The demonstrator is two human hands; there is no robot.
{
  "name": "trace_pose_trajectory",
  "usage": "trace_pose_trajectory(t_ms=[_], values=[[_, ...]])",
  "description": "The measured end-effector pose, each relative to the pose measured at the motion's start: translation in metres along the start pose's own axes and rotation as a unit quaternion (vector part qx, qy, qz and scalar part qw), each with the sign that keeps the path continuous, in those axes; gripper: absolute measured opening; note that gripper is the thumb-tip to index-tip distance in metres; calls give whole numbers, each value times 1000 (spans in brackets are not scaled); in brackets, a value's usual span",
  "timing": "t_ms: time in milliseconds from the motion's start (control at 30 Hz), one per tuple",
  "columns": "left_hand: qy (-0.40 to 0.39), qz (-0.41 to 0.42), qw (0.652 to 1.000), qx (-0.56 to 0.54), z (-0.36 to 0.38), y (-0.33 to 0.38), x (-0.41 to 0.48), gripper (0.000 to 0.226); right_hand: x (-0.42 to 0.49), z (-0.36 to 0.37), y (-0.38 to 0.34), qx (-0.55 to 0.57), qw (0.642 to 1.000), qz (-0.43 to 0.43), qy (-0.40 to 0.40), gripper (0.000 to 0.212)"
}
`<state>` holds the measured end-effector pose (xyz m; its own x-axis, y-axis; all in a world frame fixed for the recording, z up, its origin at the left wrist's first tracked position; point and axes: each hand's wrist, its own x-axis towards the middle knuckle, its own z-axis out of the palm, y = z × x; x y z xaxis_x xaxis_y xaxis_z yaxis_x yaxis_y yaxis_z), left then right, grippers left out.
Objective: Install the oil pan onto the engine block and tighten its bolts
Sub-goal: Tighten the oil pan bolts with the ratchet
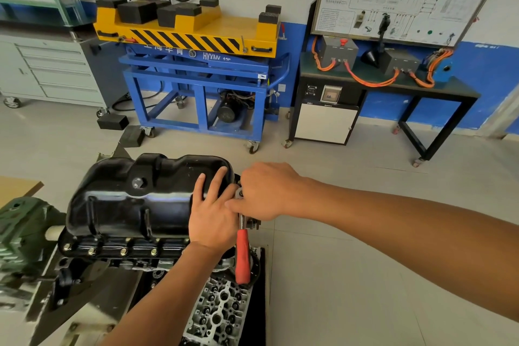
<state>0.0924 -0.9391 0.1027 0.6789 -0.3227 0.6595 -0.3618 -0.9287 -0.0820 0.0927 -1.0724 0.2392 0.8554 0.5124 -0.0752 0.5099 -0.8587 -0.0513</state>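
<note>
Black oil pan [134,199] sits on engine block [123,261], flange bolts [123,252] in along near edge. L hand [210,216] flat on pan's right end, fingers straight. R hand [266,191] curled round ratchet [243,255] head at pan's right edge, red handle pointing toward cam.

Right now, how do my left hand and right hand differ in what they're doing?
The left hand lies flat, fingers straight, on the black oil pan; the right hand is curled round the head of the red-handled ratchet. The left hand rests on the pan's top; the right hand sits at its end edge. Both are bare.
</note>
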Motion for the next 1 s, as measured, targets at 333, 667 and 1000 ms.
trace_pose_trajectory(t_ms=[333, 667, 1000], values=[[-24, -14, 1000, -12, -2, 0, 0, 42, -1, -14, -2, -38, 999, 0, -37, 35], [-22, -31, 999, -17, 0, 2, 0, 38, -7, -25, -3, -148, 987, -62, -25, 43], [-15, -38, 999, -12, -4, 3, 2, 41, -7, -32, -8, -189, 979, -70, -37, 35]])
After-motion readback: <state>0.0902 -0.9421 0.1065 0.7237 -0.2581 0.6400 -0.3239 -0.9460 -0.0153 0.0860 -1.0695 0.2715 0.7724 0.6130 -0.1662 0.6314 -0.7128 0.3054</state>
